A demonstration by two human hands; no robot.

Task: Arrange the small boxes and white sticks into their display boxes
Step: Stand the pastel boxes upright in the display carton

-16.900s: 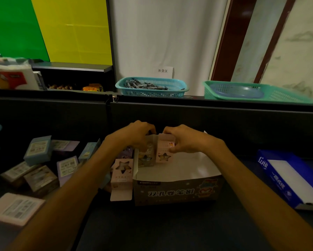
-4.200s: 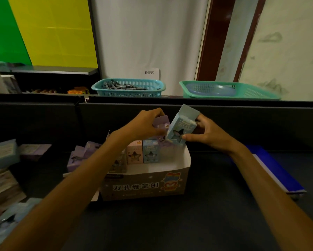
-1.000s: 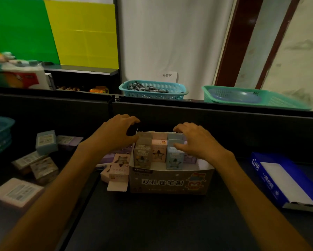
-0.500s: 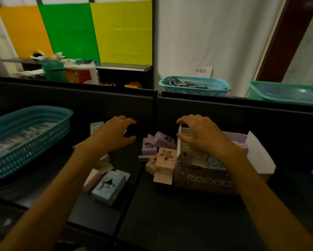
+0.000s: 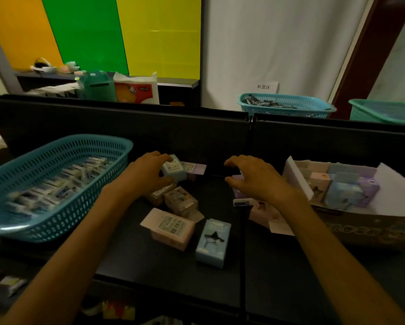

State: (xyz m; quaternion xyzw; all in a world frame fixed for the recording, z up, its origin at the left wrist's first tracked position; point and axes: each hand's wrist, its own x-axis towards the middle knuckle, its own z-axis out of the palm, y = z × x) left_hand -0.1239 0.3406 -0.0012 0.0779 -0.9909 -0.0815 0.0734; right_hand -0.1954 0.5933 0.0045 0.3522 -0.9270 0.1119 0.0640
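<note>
Black tabletop (image 5: 220, 273) under scattered small boxes (image 5: 171, 227), teal basket (image 5: 44, 221) alongside.

"补货区" on white wall sign (image 5: 266, 87)

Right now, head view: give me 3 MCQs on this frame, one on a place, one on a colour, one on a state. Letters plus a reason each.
1. Where does the display box stand?
A. at the right of the table
B. inside the basket
C. on the far shelf

2. What colour is the small box gripped by the left hand?
A. red
B. light blue
C. black

3. What is the right hand doing?
A. gripping a white stick
B. lifting the basket
C. hovering with fingers spread, holding nothing

Answers:
1 A: it sits on the dark table right of the loose boxes, with small boxes standing in it.
2 B: the light blue box shows between the fingers and thumb.
3 C: nothing shows in its fingers; the teal basket lies at the far left.
</note>
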